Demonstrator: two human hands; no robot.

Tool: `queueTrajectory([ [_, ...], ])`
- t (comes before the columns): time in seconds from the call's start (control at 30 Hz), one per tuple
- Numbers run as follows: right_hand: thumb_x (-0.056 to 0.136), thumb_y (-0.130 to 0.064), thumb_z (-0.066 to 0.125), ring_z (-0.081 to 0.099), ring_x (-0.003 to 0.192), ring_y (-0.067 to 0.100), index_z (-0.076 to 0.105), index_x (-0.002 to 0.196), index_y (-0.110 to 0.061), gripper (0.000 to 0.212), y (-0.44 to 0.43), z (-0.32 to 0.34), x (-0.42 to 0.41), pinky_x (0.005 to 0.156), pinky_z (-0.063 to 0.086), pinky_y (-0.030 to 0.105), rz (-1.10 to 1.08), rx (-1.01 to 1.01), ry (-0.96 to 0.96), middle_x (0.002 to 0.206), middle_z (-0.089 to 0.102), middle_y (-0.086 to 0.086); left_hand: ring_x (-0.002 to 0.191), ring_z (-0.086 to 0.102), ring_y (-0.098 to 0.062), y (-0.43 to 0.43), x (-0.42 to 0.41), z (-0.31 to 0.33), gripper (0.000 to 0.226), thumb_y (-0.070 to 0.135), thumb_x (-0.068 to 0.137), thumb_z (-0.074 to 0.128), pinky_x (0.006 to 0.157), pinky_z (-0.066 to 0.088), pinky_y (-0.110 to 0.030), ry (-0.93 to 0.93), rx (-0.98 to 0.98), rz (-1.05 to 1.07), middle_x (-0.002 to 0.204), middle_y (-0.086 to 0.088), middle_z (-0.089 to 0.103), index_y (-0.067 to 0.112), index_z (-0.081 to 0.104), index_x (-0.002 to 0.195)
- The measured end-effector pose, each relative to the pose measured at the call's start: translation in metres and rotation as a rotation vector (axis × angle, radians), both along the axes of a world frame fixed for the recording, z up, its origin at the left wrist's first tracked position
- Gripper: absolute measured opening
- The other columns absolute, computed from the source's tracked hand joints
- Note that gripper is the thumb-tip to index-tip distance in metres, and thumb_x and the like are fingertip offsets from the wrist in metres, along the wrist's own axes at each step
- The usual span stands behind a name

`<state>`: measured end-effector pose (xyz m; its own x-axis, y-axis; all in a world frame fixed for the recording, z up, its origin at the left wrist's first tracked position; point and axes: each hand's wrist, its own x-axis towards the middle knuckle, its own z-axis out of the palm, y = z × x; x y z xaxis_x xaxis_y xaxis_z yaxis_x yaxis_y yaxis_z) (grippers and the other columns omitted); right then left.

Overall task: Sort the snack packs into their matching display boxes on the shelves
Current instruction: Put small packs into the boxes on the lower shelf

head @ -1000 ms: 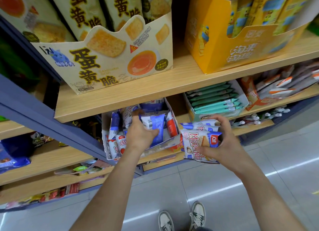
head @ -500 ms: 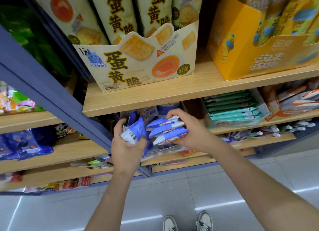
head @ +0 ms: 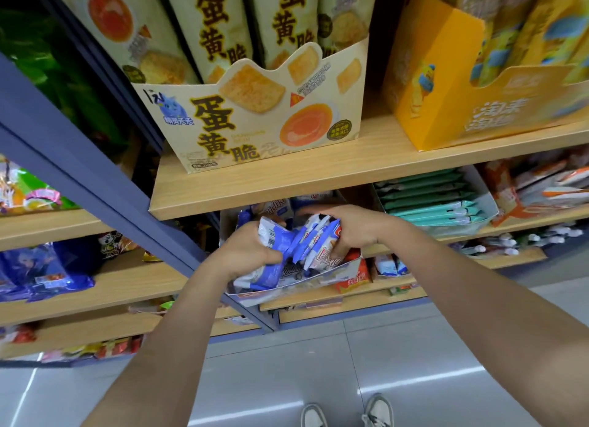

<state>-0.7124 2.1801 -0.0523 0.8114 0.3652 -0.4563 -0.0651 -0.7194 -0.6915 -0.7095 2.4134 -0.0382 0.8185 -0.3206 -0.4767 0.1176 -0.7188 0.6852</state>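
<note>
A white and blue display box stands on the middle shelf, under the upper board. Blue and white snack packs fill it. My left hand grips one crumpled blue and white pack at the box's left side. My right hand holds a bunch of several blue and white packs on edge inside the box, fingers curled over their tops. The two hands almost touch. The back of the box is hidden by the shelf above.
Above stands a cream egg-yolk cracker box and a yellow box. To the right of my hands sits a box of teal packs, then orange packs. A blue upright divides the shelves. My shoes stand on grey floor.
My right hand carried its bunch of packs from in front of the shelf into the blue and white box. My left hand took hold of a pack there. The view moved closer.
</note>
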Motion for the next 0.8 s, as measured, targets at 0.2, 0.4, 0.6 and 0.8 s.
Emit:
queueTrajectory([
  [0.2, 0.081, -0.015, 0.074, 0.065, 0.099, 0.027, 0.048, 0.142, -0.028, 0.068, -0.004, -0.011, -0.023, 0.082, 0.053, 0.032, -0.337, -0.164, -0.385, 0.102, 0.070, 0.002, 0.065, 0.056, -0.018, 0.004, 0.010, -0.005, 0.015, 0.006, 0.080, 0.069, 0.065, 0.042, -0.029, 0.061, -0.016, -0.011, 0.073, -0.006, 0.062, 0.002, 0.065, 0.095],
  [0.4, 0.088, -0.044, 0.062, 0.063, 0.100, 0.017, 0.056, 0.120, -0.023, 0.039, 0.011, -0.006, -0.039, 0.090, 0.054, 0.043, -0.646, 0.244, -0.065, 0.106, 0.069, -0.005, 0.078, 0.057, -0.018, -0.001, 0.013, 0.001, 0.043, 0.010, 0.070, 0.070, 0.072, 0.042, -0.031, 0.127, -0.076, -0.111, 0.085, -0.008, 0.064, 0.013, 0.065, 0.112],
  [0.6, 0.092, -0.033, 0.068, 0.058, 0.067, 0.023, 0.056, 0.108, -0.009, 0.032, 0.029, -0.004, -0.041, 0.056, 0.038, 0.029, -0.644, -0.072, -0.395, 0.074, 0.057, 0.003, 0.075, 0.055, -0.016, -0.002, 0.016, 0.017, 0.055, 0.010, 0.061, 0.064, 0.070, 0.042, -0.030, 0.178, -0.106, -0.252, 0.085, -0.003, 0.062, 0.012, 0.062, 0.116],
  [0.8, 0.099, -0.033, 0.055, 0.064, 0.095, 0.036, 0.063, 0.107, -0.012, 0.024, 0.030, -0.018, -0.027, 0.069, 0.044, 0.034, -0.492, -0.394, -0.378, 0.100, 0.069, 0.014, 0.074, 0.057, -0.014, -0.009, 0.015, 0.013, 0.068, 0.008, 0.067, 0.070, 0.067, 0.045, -0.027, 0.204, -0.088, -0.241, 0.085, -0.005, 0.062, 0.030, 0.053, 0.129],
])
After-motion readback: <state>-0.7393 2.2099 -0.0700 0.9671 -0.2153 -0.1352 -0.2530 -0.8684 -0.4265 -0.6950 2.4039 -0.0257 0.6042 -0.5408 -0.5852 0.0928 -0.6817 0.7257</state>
